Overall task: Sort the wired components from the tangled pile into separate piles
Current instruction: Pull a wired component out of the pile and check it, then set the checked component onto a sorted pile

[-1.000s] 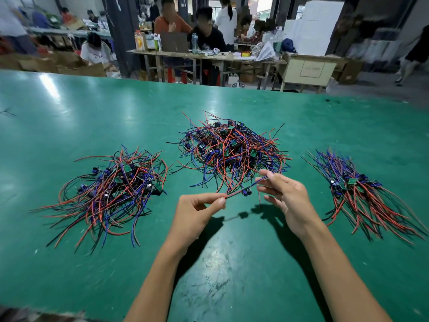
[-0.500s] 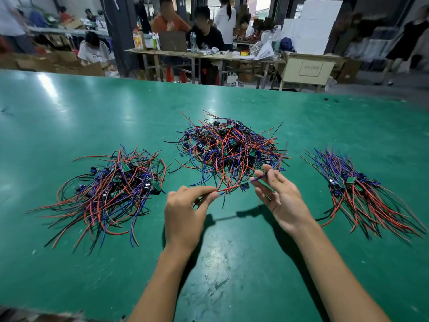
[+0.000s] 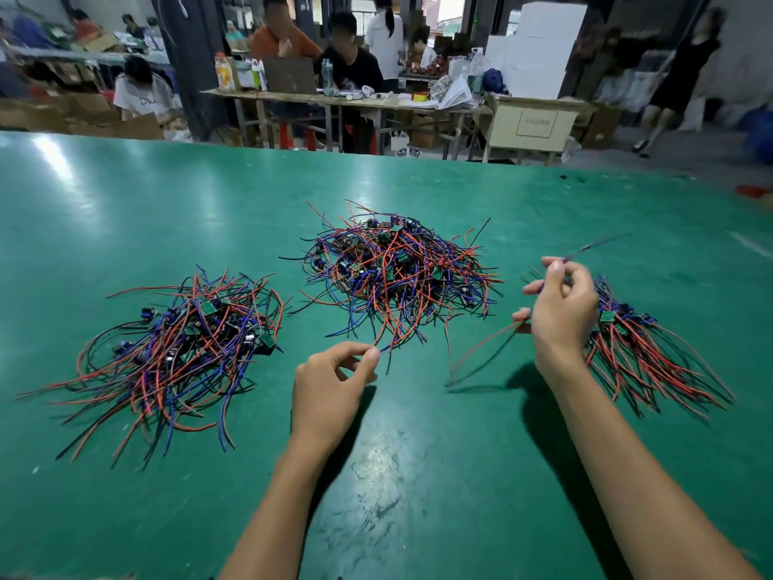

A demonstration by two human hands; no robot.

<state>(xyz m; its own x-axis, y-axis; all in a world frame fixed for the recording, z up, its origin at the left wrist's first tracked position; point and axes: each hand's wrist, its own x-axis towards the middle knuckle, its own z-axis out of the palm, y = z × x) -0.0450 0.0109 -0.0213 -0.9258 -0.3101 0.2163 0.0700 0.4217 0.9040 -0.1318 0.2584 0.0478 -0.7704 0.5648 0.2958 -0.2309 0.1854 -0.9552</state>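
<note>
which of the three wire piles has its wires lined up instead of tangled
The right pile, behind the right hand: its wires fan out roughly parallel. The middle pile is a knotted heap, and the left pile loops and crosses.

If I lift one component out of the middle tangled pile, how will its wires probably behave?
Probably floppy: the wires of the component held by the right hand bend and trail to the table. It looks light, since fingertips alone carry it. In the tangled pile wires cross densely, so neighbours may snag and drag along.
</note>
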